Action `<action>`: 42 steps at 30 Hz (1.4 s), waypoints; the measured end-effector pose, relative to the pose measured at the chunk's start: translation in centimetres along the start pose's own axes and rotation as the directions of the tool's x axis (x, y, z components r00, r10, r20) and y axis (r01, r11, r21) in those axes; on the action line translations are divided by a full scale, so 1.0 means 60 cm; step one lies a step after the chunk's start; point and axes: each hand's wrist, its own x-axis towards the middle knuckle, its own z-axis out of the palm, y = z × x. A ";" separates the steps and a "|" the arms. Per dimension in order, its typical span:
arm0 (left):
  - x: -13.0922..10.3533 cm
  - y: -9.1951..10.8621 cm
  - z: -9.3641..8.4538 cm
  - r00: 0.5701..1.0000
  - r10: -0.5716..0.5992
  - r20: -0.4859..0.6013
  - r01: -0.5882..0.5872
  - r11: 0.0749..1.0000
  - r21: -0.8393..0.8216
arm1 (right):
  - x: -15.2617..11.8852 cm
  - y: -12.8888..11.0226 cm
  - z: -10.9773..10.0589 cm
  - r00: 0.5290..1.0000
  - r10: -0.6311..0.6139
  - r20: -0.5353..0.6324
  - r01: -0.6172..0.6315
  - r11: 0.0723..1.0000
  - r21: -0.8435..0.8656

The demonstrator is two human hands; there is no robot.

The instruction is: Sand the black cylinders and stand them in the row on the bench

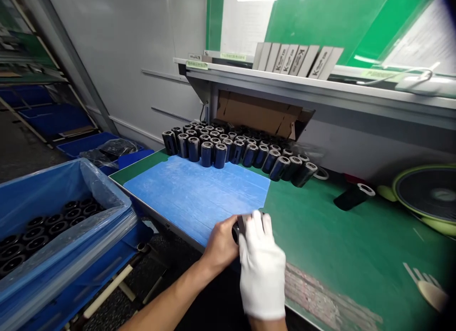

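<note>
While the bare left hand [223, 241] curls around a mostly hidden black cylinder [235, 232] near the green worktop's [320, 226] front edge, the gloved right hand [262, 269] covers it, fingers half-bent, grip unclear; a loose left-hand hold could drop it.

We've got dark rounded piece [235, 232] mostly hidden by white-gloved right hand [261, 269], green-rimmed black disc [427, 191] cut off right

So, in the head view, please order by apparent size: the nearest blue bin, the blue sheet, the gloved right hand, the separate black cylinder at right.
Nearest blue bin, partly out of frame
Blue sheet
Gloved right hand, probably enlarged by nearness
Separate black cylinder
</note>
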 end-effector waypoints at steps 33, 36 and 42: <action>0.003 0.008 -0.002 0.998 -0.052 0.030 0.052 0.999 0.006 | -0.020 0.017 0.007 0.993 -0.058 -0.099 0.057 0.998 -0.018; 0.002 0.008 -0.001 0.999 -0.043 0.025 0.042 0.998 0.035 | -0.019 0.020 0.008 0.996 -0.033 -0.083 0.032 0.999 -0.005; 0.005 0.002 -0.003 0.998 -0.054 0.033 0.053 0.998 0.018 | -0.026 0.012 0.005 0.993 -0.092 -0.071 0.089 0.995 -0.044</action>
